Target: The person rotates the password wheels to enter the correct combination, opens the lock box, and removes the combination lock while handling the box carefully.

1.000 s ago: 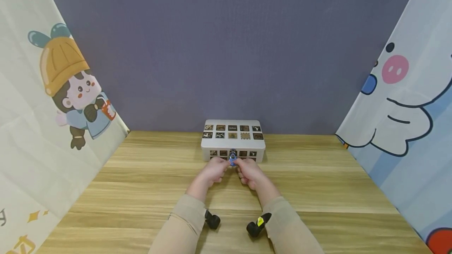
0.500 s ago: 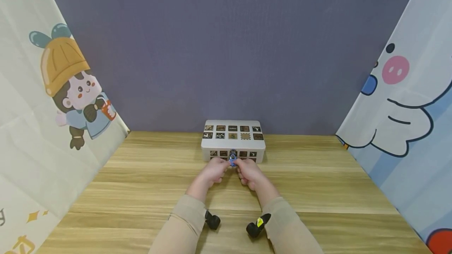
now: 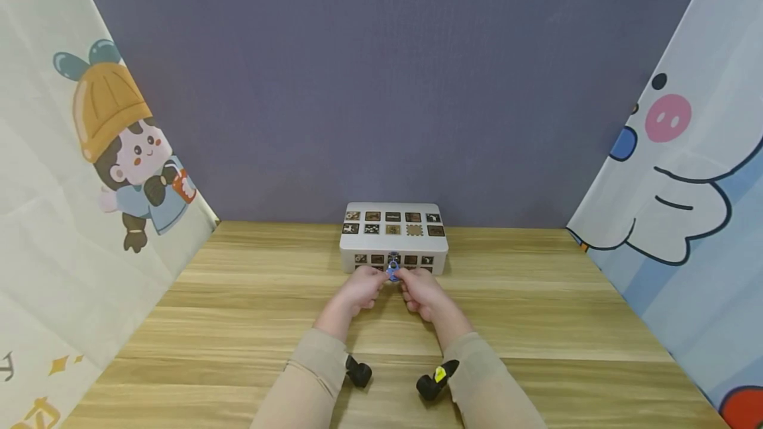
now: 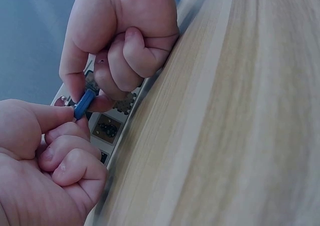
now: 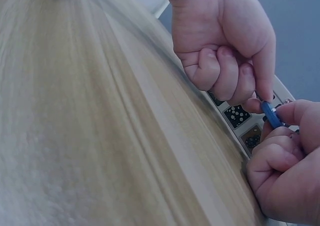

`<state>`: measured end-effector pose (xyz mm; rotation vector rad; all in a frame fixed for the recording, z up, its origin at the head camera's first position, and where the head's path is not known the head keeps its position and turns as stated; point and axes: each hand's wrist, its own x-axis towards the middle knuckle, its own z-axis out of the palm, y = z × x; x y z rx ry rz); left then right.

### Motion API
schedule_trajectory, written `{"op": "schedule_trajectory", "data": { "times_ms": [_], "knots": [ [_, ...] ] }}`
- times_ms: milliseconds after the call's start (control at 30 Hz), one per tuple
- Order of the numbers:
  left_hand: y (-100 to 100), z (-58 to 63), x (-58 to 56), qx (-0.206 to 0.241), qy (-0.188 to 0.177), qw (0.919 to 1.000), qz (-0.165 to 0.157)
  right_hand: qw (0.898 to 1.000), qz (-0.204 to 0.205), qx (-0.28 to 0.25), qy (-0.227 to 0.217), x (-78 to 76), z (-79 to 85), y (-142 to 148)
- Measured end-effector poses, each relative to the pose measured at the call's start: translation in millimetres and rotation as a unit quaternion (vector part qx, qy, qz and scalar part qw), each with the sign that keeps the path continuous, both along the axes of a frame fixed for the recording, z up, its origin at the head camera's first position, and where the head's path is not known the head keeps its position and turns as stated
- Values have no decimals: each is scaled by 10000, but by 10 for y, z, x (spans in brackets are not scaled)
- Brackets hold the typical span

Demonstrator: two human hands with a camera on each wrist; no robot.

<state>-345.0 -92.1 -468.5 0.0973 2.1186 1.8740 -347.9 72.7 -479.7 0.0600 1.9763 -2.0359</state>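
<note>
- The left hand (image 3: 357, 288) and the right hand (image 3: 420, 291) meet at the near face of the box (image 3: 393, 238), each pinching the small blue padlock (image 3: 393, 273) between thumb and forefinger, the other fingers curled under.
- In the left wrist view, the nearer hand (image 4: 47, 176) is the left and the farther hand (image 4: 120, 40) the right; the blue padlock (image 4: 84, 103) shows only as a thin edge between their fingertips, so the grip looks slight and could slip if either hand twists or pulls hard.
- The right wrist view shows the same blue padlock (image 5: 270, 114) squeezed from both sides just in front of the box front (image 5: 240, 117). A skewed pull might jam it on whatever it hangs from; the clasp itself is hidden, so this is probably a lock on a hasp, not certainly.
- The box sits unheld at the far middle of the wooden table (image 3: 238, 323), near the grey backdrop. A tug toward the near edge could drag it along or tip it forward.
- If the padlock drops, it would likely land between the hands on the table.
- The printed cloths left and right stand well apart and pose no risk.
</note>
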Motion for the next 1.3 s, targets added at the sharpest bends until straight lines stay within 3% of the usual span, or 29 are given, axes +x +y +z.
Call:
{"op": "schedule_trajectory", "data": {
  "times_ms": [1300],
  "knots": [
    [-21,-5,0,-55,15,10000,-74,9977,-207,-454,-463,-71,73,281]
  ]
}}
